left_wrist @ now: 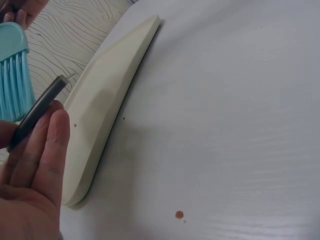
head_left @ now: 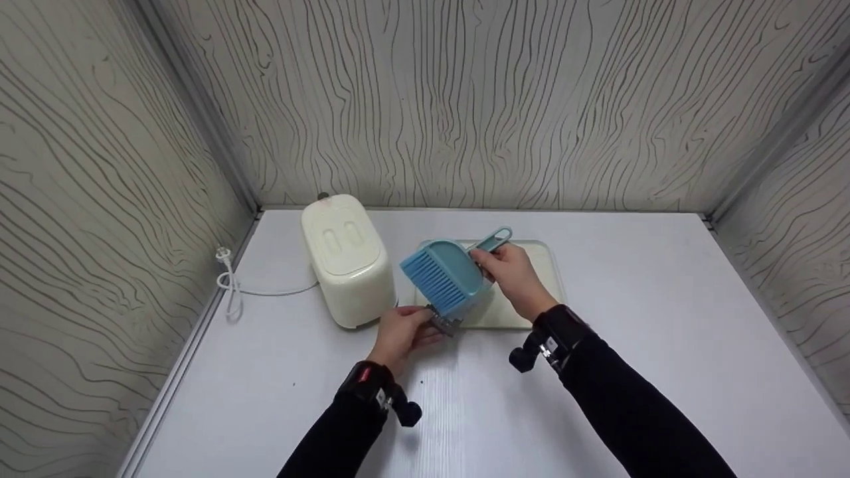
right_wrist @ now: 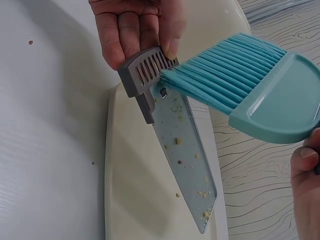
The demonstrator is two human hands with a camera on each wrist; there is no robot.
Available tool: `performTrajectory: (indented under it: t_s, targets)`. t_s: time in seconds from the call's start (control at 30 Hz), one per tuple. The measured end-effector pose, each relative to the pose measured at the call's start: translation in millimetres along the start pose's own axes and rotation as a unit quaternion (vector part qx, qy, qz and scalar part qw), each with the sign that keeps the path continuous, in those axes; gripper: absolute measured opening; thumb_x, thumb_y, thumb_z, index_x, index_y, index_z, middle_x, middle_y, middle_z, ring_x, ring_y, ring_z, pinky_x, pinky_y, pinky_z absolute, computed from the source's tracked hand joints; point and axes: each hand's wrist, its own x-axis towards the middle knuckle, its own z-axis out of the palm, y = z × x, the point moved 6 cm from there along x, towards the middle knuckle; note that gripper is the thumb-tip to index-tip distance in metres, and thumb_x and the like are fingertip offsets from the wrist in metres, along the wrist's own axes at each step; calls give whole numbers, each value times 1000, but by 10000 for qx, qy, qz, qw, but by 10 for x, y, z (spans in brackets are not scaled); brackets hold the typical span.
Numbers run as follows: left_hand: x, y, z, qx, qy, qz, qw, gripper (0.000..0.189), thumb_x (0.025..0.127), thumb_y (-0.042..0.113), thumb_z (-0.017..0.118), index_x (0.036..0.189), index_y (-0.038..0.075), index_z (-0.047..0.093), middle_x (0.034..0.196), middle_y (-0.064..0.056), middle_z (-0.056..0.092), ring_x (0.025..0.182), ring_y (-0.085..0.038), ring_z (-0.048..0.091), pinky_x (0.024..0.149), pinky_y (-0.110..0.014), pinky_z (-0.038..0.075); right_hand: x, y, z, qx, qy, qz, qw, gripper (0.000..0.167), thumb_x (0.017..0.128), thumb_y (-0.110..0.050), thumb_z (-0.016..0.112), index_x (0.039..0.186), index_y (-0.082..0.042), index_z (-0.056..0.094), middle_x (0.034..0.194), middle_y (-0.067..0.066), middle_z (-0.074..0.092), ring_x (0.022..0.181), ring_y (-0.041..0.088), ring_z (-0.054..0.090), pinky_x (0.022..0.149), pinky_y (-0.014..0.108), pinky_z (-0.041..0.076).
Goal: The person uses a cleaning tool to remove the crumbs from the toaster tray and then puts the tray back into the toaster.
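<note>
My left hand (head_left: 398, 335) pinches the slotted grey end of a crumb tray (right_wrist: 181, 155) between thumb and fingers. In the right wrist view its pale, see-through plate slants down, sprinkled with yellow and brown crumbs (right_wrist: 178, 141). With my right hand (head_left: 514, 275) I grip a blue hand brush (head_left: 457, 260) near the base of its looped handle. The bristles (right_wrist: 227, 72) reach the plate just beside the slotted end. Below both hands lies a shallow cream tray (head_left: 543, 265), with a few crumbs on it.
A cream toaster (head_left: 358, 285) stands left of the tray, seen from its smooth top. Its white cord (head_left: 279, 293) runs left to a plug (head_left: 224, 255) by the table edge. Small crumbs (left_wrist: 179, 214) dot the white table. Patterned walls enclose the back and sides.
</note>
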Motion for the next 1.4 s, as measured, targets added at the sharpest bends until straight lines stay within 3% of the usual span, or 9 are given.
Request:
performTrajectory:
  t_s: [0.27, 0.53, 0.8, 1.0, 1.4]
  targets:
    - [2, -9, 26, -90, -118, 107, 9998, 33, 96, 6, 63, 122, -14, 61, 103, -23, 75, 84, -23, 77, 82, -39, 65, 51, 27, -10, -534, 30, 177, 9984, 24, 104, -26, 61, 110, -3, 65, 77, -5, 51, 76, 12, 48, 69, 25, 47]
    - [20, -43, 17, -53, -128, 123, 9998, 32, 94, 5, 63, 120, -15, 61, 101, -23, 75, 82, -24, 77, 79, -38, 65, 66, 36, -98, -919, 162, 180, 9955, 30, 105, -28, 58, 119, -2, 65, 100, 5, 69, 96, 16, 62, 93, 39, 56]
    - [24, -55, 15, -86, -89, 44, 9999, 34, 94, 3, 63, 122, -16, 58, 102, -26, 74, 81, -25, 77, 78, -38, 66, 92, 82, -204, -1318, 410, 174, 9903, 32, 106, -31, 57, 121, -4, 66, 100, 5, 65, 94, 17, 57, 83, 30, 51]
    - [25, -58, 2, 49, -46, 12, 10000, 33, 95, 3, 63, 123, -15, 59, 103, -26, 74, 82, -24, 77, 78, -37, 66, 103, 122, -281, -1426, 514, 168, 9883, 36, 107, -30, 56, 127, -2, 64, 127, 14, 68, 120, 25, 62, 104, 42, 53]
    - [21, -50, -8, 11, -39, 124, 9999, 32, 94, 2, 61, 120, -16, 59, 99, -25, 75, 82, -25, 77, 76, -38, 66, 105, 128, -393, -1718, 694, -107, 9826, 33, 108, -29, 53, 125, -3, 64, 128, 16, 67, 123, 30, 63, 107, 49, 52]
